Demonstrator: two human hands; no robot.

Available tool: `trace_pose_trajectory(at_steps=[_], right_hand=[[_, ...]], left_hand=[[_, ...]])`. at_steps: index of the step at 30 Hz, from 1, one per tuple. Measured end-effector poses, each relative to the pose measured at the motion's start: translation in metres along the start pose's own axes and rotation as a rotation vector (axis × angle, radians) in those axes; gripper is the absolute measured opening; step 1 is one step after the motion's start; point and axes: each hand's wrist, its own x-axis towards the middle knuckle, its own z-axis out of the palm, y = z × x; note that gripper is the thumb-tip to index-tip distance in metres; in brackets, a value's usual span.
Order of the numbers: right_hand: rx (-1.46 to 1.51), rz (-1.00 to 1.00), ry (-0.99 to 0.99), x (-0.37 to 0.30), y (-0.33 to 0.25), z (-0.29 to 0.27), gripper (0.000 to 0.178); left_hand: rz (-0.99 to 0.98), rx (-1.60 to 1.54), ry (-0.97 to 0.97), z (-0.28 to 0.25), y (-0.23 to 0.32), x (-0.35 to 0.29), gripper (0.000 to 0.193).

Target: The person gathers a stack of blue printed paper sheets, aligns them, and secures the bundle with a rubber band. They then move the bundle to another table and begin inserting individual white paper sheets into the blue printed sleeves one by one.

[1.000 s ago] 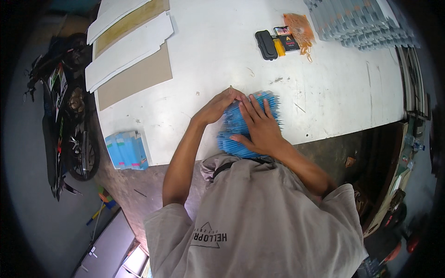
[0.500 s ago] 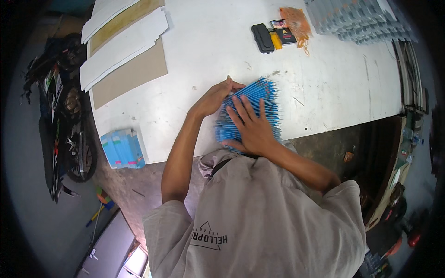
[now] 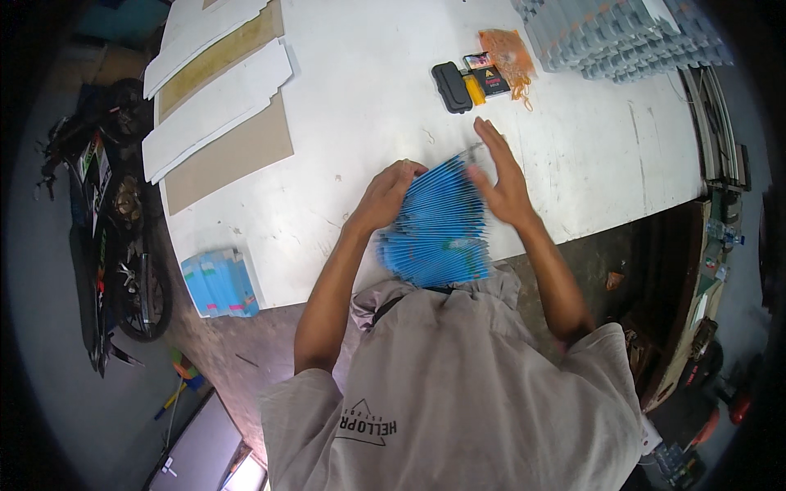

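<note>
The table (image 3: 360, 90) has a white, scuffed top; a motorcycle (image 3: 102, 237) stands past its left edge, over a bare floor (image 3: 229, 352). White sheets (image 3: 217, 123) and a stiff grey-brown board (image 3: 237, 155) overlap along the left edge, and smooth blue packets (image 3: 219, 284) lie at the near left corner. Toward the far right corner rise ridged, translucent grey stacks (image 3: 614, 41); left of them lie a crinkled orange bag (image 3: 506, 54), a dark flat box (image 3: 491, 81), a yellow piece (image 3: 474, 90) and a rounded black case (image 3: 452, 87).

The blue stack (image 3: 442, 217), thin-leaved and fanned like pleats, sits at the middle of the near edge, against the person's shirt (image 3: 458, 368). The left hand (image 3: 386, 195) curls against its left side; whether that grip is clamped, I cannot tell. The right hand (image 3: 506, 184) is beside its right side, fingers pointing toward the far edge, thumb spread apart; contact is unclear.
</note>
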Motion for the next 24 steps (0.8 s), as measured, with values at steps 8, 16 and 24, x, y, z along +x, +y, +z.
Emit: trace_pose_trajectory(at_steps=[8,16,24], right_hand=[[0.788,0.255,-0.254,-0.042,0.047,0.014,0.07],[0.777,0.226,-0.14,-0.037,0.031,0.04,0.109],[0.739,0.217,-0.131,-0.042,0.03,0.046,0.116]], left_hand=[[0.139,-0.078,0.18,-0.008,-0.032,-0.037,0.064],[0.446,-0.254,0.149,0.012,-0.032,-0.047,0.101],[0.389,0.144,0.353,0.023,-0.012,-0.029,0.108]])
